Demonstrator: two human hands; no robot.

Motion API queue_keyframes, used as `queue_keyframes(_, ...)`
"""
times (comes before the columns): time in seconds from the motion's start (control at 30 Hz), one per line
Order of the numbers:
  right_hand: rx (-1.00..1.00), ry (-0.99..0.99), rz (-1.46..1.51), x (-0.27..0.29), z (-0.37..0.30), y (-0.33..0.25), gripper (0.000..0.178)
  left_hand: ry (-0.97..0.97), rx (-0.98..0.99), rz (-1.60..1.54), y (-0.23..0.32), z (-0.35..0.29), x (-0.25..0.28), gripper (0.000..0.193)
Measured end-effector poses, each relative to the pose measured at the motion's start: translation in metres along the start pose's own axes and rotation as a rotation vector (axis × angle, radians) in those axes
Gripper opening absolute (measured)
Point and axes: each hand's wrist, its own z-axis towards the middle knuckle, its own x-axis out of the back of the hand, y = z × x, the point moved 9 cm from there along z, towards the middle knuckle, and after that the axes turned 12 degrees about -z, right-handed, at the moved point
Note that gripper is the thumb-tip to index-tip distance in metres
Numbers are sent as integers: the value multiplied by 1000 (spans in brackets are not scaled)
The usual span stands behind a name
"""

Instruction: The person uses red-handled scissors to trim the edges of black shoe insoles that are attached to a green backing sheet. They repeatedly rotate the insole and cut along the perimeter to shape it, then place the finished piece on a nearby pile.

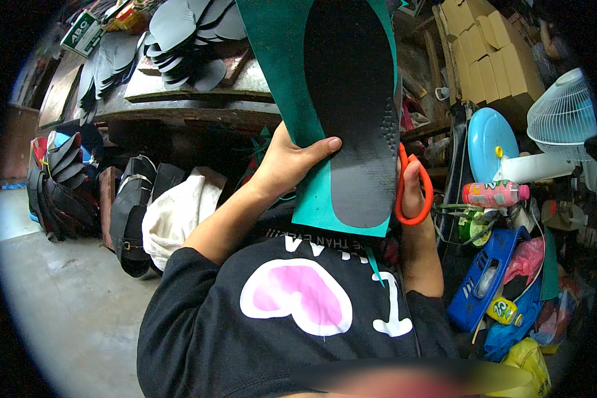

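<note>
The black shirt (199, 325) lies nearest my camera, and beyond it the left hand (288, 156) pinches the green sheet (275, 60) bearing the black sole (351, 99), while the right hand (413, 192) holds orange scissors (430, 197), so I judge trimming in hand, next needing a steady cut along its outline.

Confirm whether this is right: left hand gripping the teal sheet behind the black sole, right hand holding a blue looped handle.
Not blue: in the head view, the right hand holds an orange looped handle. The left hand does grip the teal sheet behind the black sole.
</note>
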Motion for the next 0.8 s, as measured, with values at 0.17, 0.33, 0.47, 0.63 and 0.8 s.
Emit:
queue_keyframes(0.17,-3,30,1,-3,-1,5,96,9,145,-30,-10,-8,-3,34)
queue_keyframes(0.33,-35,83,62,-3,2,13,103,-11,134,-216,-17,-14,-13,37)
queue_keyframes(0.47,-44,103,59,-1,1,12,101,-12,161,-250,-20,-16,-12,39)
queue_keyframes(0.63,-11,67,-16,-2,0,4,100,-32,213,-250,-20,-15,-8,40)
queue_keyframes(0.8,23,57,41,-5,7,1,99,-51,260,-201,-26,-21,-16,45)
